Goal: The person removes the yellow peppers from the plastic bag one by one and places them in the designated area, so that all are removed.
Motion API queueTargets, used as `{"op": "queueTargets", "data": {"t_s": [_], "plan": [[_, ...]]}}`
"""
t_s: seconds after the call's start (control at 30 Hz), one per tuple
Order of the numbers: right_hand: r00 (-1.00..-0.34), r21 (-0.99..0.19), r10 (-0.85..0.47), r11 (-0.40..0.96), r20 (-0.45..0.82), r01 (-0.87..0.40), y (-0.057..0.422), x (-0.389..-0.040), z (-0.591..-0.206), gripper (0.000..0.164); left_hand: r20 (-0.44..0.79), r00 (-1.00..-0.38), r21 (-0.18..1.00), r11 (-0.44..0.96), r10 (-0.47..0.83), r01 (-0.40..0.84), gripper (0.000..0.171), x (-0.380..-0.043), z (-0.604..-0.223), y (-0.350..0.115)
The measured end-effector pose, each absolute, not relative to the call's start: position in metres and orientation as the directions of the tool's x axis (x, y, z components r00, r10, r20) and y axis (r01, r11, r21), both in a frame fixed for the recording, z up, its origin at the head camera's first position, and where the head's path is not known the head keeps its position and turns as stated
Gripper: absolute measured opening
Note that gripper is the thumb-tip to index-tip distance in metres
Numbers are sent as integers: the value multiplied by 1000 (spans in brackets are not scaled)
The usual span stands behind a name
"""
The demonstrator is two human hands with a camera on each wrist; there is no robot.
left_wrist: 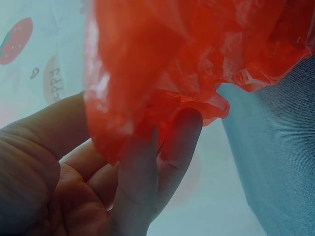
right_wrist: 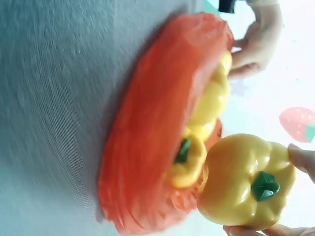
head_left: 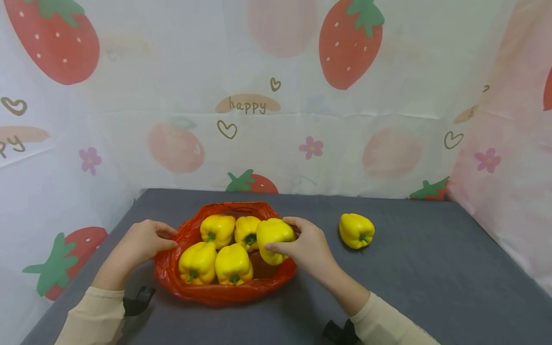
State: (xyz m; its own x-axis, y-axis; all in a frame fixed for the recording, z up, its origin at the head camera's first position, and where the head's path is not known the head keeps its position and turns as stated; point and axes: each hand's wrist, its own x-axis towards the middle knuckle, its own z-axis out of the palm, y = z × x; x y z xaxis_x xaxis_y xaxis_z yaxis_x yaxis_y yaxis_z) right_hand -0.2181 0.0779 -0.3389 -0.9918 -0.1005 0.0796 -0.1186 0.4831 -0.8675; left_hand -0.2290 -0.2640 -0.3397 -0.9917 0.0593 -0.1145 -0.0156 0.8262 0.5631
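A red plastic bag (head_left: 215, 296) lies with its mouth spread, and several yellow bell peppers (head_left: 197, 262) with green stems sit inside. My left hand (head_left: 144, 242) pinches the bag's left rim between thumb and fingers; in the left wrist view the red film (left_wrist: 142, 59) covers some fingertips. Over the right side of the bag, my right hand (head_left: 307, 244) grips another yellow bell pepper (right_wrist: 246, 182) by its sides, its stem facing the right wrist camera. One more yellow bell pepper (head_left: 356, 231) lies on the table to the right of that hand.
The grey cloth-covered table (head_left: 409, 268) extends to the right and front of the bag. A pale curtain (head_left: 276, 158) printed with strawberries and hearts closes off the back and both sides. Dark straps (head_left: 139, 301) are at both wrists.
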Motion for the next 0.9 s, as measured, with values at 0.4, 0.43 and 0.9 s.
{"op": "queueTargets", "data": {"t_s": [0.4,0.43,0.9], "plan": [[-993,-901,-95,420,75,-108,116,-226,-315,74,-117,-992,566,824,51,-24,36,-229,-338,-263],[-993,-901,-95,420,75,-108,120,-226,-314,75,-114,-992,566,824,51,-23,36,-229,-338,-263],[-992,-871,-78,477,96,-121,169,-230,-308,77,-107,-993,554,832,51,-17,35,-228,-339,-265]]}}
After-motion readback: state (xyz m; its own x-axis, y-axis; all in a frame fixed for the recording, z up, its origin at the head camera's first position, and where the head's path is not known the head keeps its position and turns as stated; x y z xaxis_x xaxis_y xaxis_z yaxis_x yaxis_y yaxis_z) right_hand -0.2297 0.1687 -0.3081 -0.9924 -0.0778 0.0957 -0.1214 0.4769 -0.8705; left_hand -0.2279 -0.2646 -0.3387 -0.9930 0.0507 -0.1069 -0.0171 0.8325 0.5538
